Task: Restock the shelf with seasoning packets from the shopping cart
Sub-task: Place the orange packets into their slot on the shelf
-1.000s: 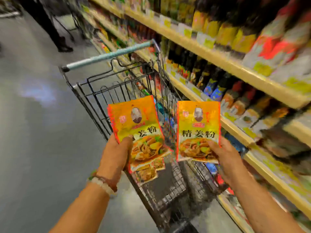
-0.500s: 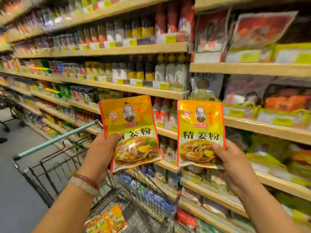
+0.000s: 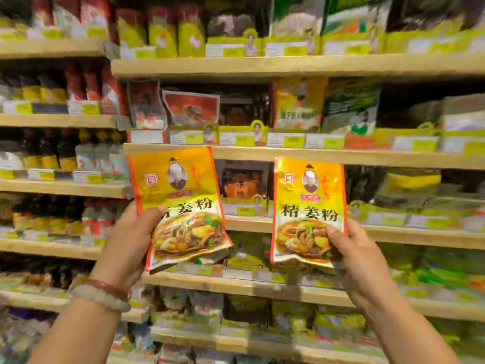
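While the left hand [image 3: 128, 245] grips one ginger powder packet [image 3: 181, 206] and the right hand [image 3: 359, 258] pinches another [image 3: 309, 208], match them to the right shelf [image 3: 262, 227] slot. Slide each in upright, label facing out.

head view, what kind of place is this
Most likely a grocery store aisle: long wooden shelves packed with bagged foods and bottles, yellow price tags along the shelf edges, and two matching seasoning packets held up in front of them.
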